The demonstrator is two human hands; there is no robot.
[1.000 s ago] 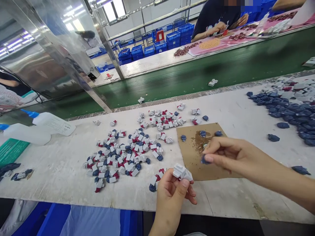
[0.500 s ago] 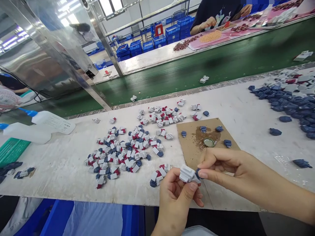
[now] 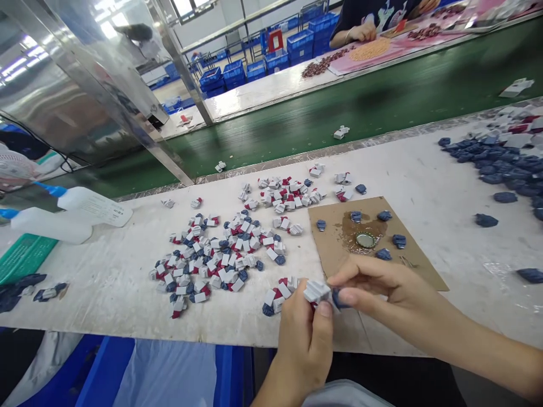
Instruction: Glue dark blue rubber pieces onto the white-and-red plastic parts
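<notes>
My left hand [image 3: 307, 330] grips a small white plastic piece [image 3: 316, 291] at the table's near edge. My right hand [image 3: 382, 288] pinches a small dark blue piece [image 3: 338, 298] and holds it against the white piece. Just behind my hands lies a brown cardboard sheet [image 3: 407, 265] with a wet stain, a metal bottle cap [image 3: 365, 240] and a few blue pieces [image 3: 399, 240] on it. A spread of assembled white, red and blue pieces [image 3: 220, 257] covers the table to the left.
A heap of dark blue pieces [image 3: 500, 167] lies at the far right. Two white squeeze bottles [image 3: 68, 215] and a green tray [image 3: 21, 257] sit at the left. A green conveyor belt [image 3: 360, 113] runs behind the table; another person works beyond it.
My right hand came back from the cardboard with a blue piece and brought it to the white piece in my left hand. The bottle cap is now uncovered.
</notes>
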